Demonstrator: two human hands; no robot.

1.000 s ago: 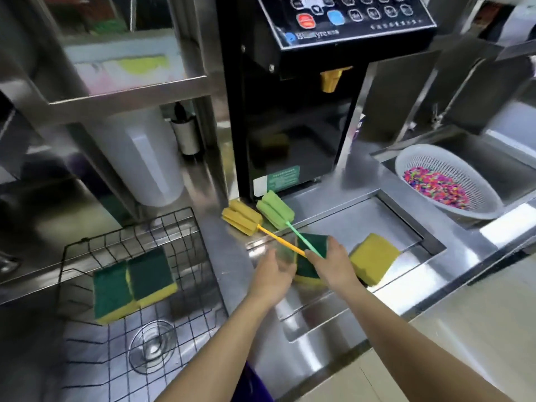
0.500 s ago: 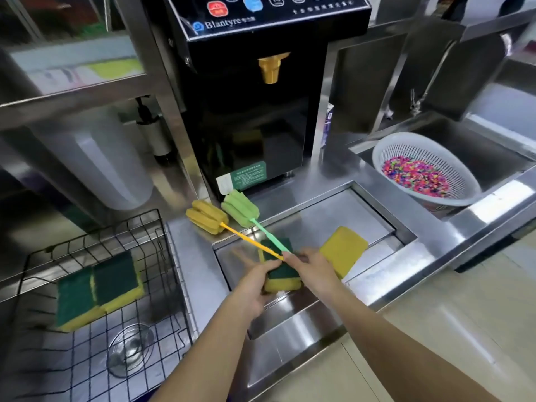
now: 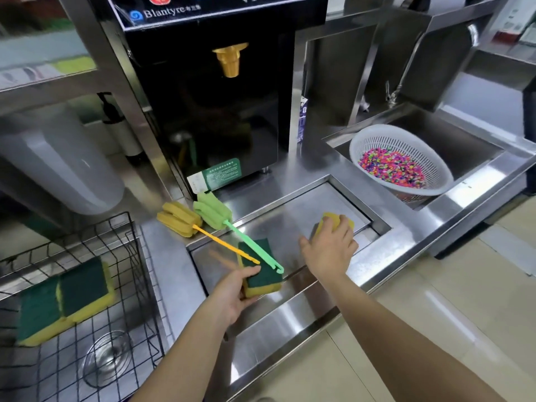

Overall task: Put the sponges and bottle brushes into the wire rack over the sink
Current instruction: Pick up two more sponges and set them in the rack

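Head view: left hand (image 3: 232,291) grips the green-topped yellow sponge (image 3: 259,272); right hand (image 3: 330,248) closes on the plain yellow sponge (image 3: 333,220), both likely bound for the black wire rack (image 3: 127,250).

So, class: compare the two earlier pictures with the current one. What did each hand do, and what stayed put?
The right hand left the green-topped sponge and moved right, onto the yellow sponge; whether its grip has closed is unclear. The left hand kept hold of the green-topped sponge. Both bottle brushes, orange and green, stayed on the counter, and two sponges stayed in the wire rack.
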